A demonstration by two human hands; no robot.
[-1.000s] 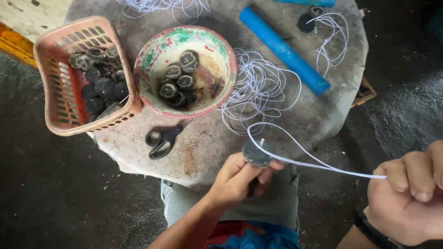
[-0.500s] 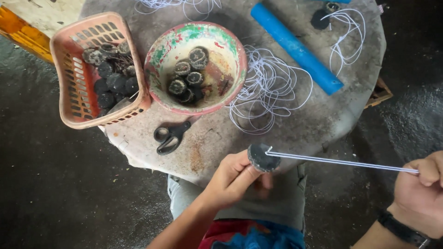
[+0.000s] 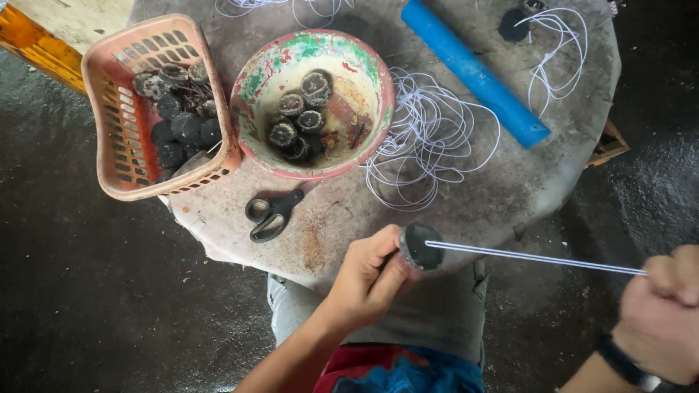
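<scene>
Two hands share one job near the bottom of the frame: the left hand (image 3: 371, 273) pinches a dark round disc (image 3: 420, 246) at the table (image 3: 510, 189) edge, bracing it, while the right hand (image 3: 666, 313), clenched at lower right, pulls the white string (image 3: 531, 257) taut from it. Loose white cord (image 3: 429, 138), black scissors (image 3: 271, 215), a bowl (image 3: 251, 87) and basket (image 3: 109, 109) of similar discs lie above, within reach.

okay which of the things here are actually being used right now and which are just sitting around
In use: left hand gripping the dark round disc; right hand pulling the white string taut.

Lying about: scissors, bowl, basket, blue tube, loose string coil.
</scene>
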